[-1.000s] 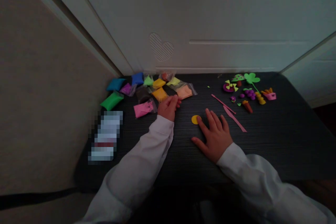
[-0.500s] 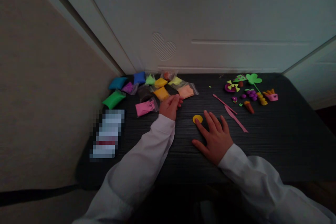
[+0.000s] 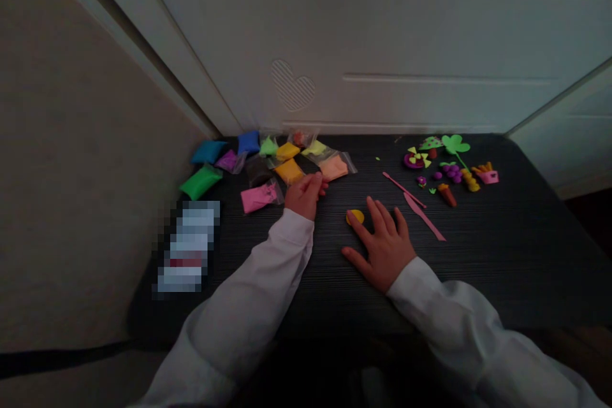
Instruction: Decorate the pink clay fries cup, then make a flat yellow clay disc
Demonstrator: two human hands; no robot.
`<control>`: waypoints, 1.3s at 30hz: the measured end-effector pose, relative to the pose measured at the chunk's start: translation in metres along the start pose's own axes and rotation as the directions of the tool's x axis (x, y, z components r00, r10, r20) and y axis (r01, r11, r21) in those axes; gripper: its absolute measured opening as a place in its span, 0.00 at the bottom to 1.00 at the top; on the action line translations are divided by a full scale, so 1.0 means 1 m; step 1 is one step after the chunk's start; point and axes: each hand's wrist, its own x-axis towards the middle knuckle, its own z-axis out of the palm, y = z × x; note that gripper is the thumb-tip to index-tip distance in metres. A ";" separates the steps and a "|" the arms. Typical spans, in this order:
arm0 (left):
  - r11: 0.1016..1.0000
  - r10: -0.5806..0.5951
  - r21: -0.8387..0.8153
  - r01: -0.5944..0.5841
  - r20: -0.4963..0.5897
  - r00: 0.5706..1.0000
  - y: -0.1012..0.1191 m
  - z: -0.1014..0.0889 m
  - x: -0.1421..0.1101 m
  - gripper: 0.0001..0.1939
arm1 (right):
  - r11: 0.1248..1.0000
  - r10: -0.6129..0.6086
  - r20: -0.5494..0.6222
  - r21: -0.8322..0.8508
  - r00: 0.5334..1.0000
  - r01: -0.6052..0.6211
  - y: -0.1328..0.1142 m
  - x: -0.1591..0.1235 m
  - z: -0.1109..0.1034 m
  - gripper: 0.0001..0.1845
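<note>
A flat yellow clay disc lies on the dark table. The index fingertip of my right hand rests on it, with the other fingers spread; that hand is open. To the left, my left hand is closed with thumb and fingers together, and whatever it may hold is hidden. It is beside the orange-yellow clay packet and the peach clay packet. To the right of my right hand lie a pink clay knife and a thin pink modelling stick, their lengths touching or nearly so.
Several bagged clays, among them a pink packet and a green packet, lie at the back left. A blurred-out phone lies in front of them. Small clay models, including purple grapes and a green clover, stand back right, before a white panel.
The whole view has shifted slightly, so everything sits a little further left. My right index finger has moved a little further over the yellow disc. My left hand stays closed.
</note>
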 end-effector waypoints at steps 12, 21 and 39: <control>1.000 0.008 -0.018 -0.008 0.025 1.000 -0.003 -0.001 0.002 0.18 | 0.999 0.043 -0.015 -0.015 0.999 -0.043 -0.001 0.002 0.002 0.32; 0.999 0.021 0.028 -0.022 0.026 0.999 -0.001 -0.002 0.000 0.17 | 0.998 0.055 -0.054 -0.015 0.997 -0.055 0.000 0.003 0.004 0.34; 0.520 0.278 0.566 -0.639 0.595 0.754 0.000 0.005 -0.027 0.14 | 0.945 0.066 -0.196 0.328 0.978 0.002 0.027 0.025 0.007 0.21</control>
